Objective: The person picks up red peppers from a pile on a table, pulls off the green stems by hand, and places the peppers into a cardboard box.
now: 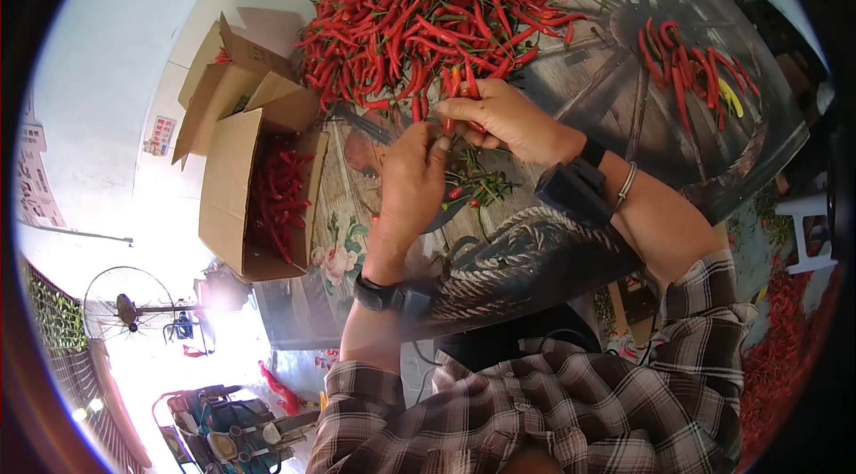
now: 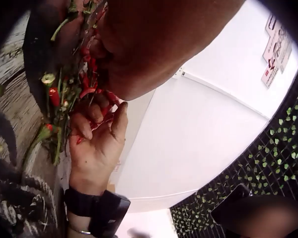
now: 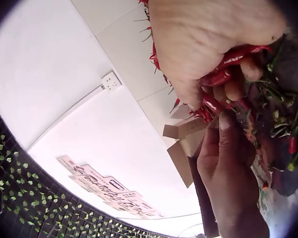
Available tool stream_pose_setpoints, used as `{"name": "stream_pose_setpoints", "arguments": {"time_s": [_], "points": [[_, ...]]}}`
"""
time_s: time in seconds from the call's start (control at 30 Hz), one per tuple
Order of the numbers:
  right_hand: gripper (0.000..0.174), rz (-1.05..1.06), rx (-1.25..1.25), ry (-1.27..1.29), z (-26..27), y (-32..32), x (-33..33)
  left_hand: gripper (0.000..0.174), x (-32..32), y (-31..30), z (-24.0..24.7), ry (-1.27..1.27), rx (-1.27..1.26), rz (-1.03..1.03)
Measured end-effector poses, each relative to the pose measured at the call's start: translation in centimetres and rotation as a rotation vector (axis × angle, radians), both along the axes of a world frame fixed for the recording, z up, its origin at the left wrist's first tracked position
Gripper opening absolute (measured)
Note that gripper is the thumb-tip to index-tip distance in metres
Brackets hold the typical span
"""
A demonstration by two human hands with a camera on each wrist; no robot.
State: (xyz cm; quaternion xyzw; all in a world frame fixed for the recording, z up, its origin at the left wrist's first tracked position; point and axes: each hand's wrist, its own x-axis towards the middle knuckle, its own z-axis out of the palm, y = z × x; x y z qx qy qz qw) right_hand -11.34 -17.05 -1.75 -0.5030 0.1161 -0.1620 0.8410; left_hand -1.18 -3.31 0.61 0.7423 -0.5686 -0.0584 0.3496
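Note:
In the head view, the right hand [image 1: 508,122] grips several red chilies [image 1: 471,80] in curled fingers. The left hand [image 1: 412,184] meets it from the left, thumb and forefinger pinching at the lower end of a chili. The right wrist view has the held chilies [image 3: 219,78] under the right hand [image 3: 203,44], with the left hand's [image 3: 231,171] fingertips against one end. Green stems and small chili pieces [image 1: 481,184] lie on the table [image 1: 557,193] just below the hands. In the left wrist view the right hand [image 2: 95,148] shows palm up, fingers curled round chilies.
A large heap of red chilies [image 1: 419,19] covers the table's far side. Cardboard box [image 1: 227,197] at left holds more chilies; another open box [image 1: 218,73] stands behind it. A smaller group of chilies [image 1: 682,73], one yellow, lies at right. A white stool [image 1: 805,229] stands beyond the right edge.

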Motion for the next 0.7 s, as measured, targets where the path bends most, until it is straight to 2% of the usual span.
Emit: {"name": "stream_pose_setpoints", "arguments": {"time_s": [0.03,0.17,0.27,0.33,0.37,0.4,0.47,0.53,0.6,0.7], "points": [[0.018,-0.001,0.000,0.001,0.0,-0.1,-0.1,0.015,-0.3,-0.1,0.1,-0.110,-0.027,-0.043],[0.023,0.109,0.116,-0.006,0.0,-0.9,-0.6,0.011,-0.9,-0.2,0.6,-0.128,-0.055,-0.058],[0.026,0.177,0.198,-0.046,-0.2,-1.2,-0.5,0.012,-0.3,-0.3,0.3,-0.224,-0.097,-0.163],[0.027,0.190,0.217,-0.083,0.2,-1.1,-0.6,0.010,0.8,-0.1,0.0,-0.055,-0.189,0.011],[0.027,0.099,0.221,-0.106,0.5,-0.8,-0.6,0.016,2.0,0.3,0.0,-0.003,-0.061,0.190],[0.028,0.006,0.223,-0.131,0.8,-0.7,-0.7,0.016,2.9,0.5,-0.1,-0.006,-0.059,0.189],[0.026,0.043,0.239,-0.159,0.8,-1.0,-0.6,0.024,4.4,0.8,-0.6,-0.069,0.101,0.372],[0.022,-0.106,0.291,-0.022,1.4,-0.4,-0.7,0.029,4.3,0.6,-1.0,-0.055,0.087,0.351],[0.020,-0.111,0.273,-0.021,1.5,-0.1,-0.8,0.028,3.3,0.3,-0.6,-0.144,0.166,0.346],[0.015,-0.073,0.237,-0.063,0.7,-0.7,-0.6,0.027,4.2,0.2,-1.4,-0.084,0.196,0.334]]}}
